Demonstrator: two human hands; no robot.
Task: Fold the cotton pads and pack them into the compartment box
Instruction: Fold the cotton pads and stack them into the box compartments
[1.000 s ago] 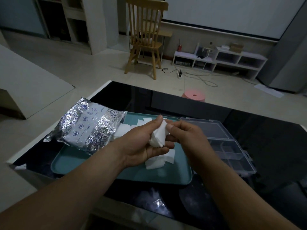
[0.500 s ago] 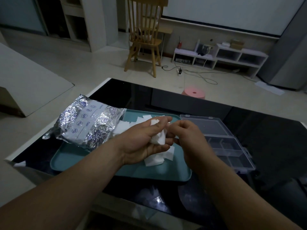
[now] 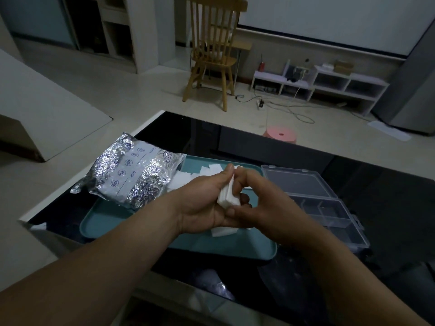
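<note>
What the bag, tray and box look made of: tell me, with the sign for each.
Bag: likely metallised foil film, shiny silver. It is crinkled and glints, with a matt white printed panel.
Tray: probably plastic, smooth teal with a matt sheen and a rounded moulded rim.
Box: clear hard plastic, glossy. The dark table shows through it.

A crinkled silver foil bag (image 3: 134,171) is lying across the far left of the shallow teal plastic tray (image 3: 211,248), blocking entry there. The left hand (image 3: 202,203) and right hand (image 3: 266,205), pinching a folded white cotton pad (image 3: 227,196), are crowding the tray's middle. To the right, the clear plastic compartment box (image 3: 329,212) is sitting with its lid thrown back, leaving its compartments reachable from above.
</note>
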